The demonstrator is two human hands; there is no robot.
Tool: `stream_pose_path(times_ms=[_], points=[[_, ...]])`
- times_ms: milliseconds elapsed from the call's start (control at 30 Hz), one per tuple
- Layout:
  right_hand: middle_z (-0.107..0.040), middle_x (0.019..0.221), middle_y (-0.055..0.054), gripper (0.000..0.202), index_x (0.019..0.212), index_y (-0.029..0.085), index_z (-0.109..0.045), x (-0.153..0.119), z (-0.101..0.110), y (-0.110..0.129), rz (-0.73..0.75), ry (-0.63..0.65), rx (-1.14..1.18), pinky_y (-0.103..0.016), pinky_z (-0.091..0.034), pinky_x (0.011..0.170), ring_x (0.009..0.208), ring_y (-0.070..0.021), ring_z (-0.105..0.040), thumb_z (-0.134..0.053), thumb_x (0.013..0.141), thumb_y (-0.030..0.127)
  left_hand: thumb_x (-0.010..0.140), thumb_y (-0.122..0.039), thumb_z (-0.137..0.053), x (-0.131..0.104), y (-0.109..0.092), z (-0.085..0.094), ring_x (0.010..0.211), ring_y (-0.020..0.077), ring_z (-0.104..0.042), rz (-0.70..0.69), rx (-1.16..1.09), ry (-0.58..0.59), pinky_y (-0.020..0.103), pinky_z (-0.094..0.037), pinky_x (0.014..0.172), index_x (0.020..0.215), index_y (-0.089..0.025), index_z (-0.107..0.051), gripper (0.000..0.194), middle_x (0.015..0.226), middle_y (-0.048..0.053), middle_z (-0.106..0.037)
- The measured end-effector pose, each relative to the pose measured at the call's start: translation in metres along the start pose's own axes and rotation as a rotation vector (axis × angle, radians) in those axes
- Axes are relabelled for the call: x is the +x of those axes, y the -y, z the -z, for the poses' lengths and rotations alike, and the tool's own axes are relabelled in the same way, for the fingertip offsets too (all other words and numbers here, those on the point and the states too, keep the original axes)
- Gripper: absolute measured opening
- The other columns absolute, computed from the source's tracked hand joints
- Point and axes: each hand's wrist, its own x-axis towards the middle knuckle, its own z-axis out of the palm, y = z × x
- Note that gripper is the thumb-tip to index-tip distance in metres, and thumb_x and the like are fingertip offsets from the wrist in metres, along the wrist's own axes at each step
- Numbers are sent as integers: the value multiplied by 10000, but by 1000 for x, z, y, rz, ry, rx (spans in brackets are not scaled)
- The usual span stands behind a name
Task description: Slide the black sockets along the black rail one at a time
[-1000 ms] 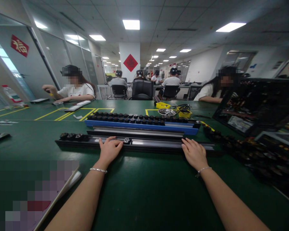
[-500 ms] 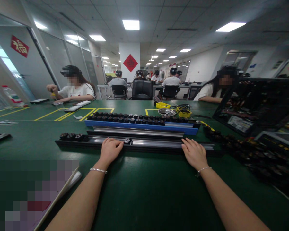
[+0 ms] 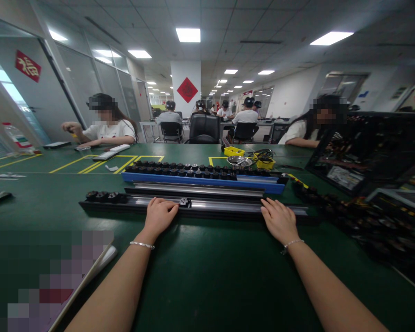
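A long black rail (image 3: 224, 206) with a shiny metal channel lies across the green table in front of me. My left hand (image 3: 160, 215) rests on its middle left part, thumb side beside a small black-and-silver module (image 3: 184, 202) that sits in the channel. My right hand (image 3: 279, 220) lies on the rail's right part, fingers spread and holding nothing. Three black modules (image 3: 103, 197) sit at the rail's left end. Behind it are a second, shorter rail (image 3: 197, 190) and a blue rack (image 3: 263, 185) with rows of black modules.
Tangled dark parts (image 3: 370, 226) and a large black-framed unit (image 3: 373, 152) stand at the right. Yellow trays (image 3: 234, 151) and a metal dish (image 3: 240, 161) are behind the rack. A pixelated item lies at lower left. People sit across the table.
My left hand and the small module beside it have shifted very slightly to the right. My right hand has not moved. The left person's raised hand has moved a little left.
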Motion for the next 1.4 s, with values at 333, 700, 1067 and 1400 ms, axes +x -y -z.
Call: stream_pose_path(times_ms=[333, 700, 1067, 1400], points=[[-490, 1362, -2, 505, 1278, 281, -525, 0, -2, -1, 12, -30, -10, -439, -281, 1040, 1278, -205, -367, -202, 919, 430, 846, -416, -420, 0, -2, -1, 996, 227, -541, -12, -10, 12, 453, -281, 1016, 919, -323, -716, 319, 1000, -37, -716], [-478, 1373, -3, 526, 1292, 278, -510, -1, 1, 0, -1, 1, 1, -444, -262, 1049, 1287, -202, -351, -179, 918, 439, 846, -438, -425, 0, -2, -3, 1000, 227, -536, -36, -5, 20, 445, -285, 1004, 955, -329, -705, 319, 1023, -40, -710], [-464, 1384, -1, 534, 1305, 257, -498, 0, 2, 1, 0, 22, 0, -442, -259, 1053, 1292, -207, -344, -174, 920, 437, 833, -445, -463, 1, -1, -4, 1017, 219, -538, -76, -39, 46, 416, -333, 970, 997, -308, -692, 314, 1052, -20, -702], [-475, 1375, -4, 514, 1295, 272, -507, -1, 1, 0, 8, -8, -9, -443, -272, 1045, 1284, -204, -358, -195, 918, 431, 818, -451, -492, 0, -3, -5, 1040, 233, -526, -90, -43, 67, 417, -355, 950, 1036, -283, -679, 332, 1058, 4, -698]])
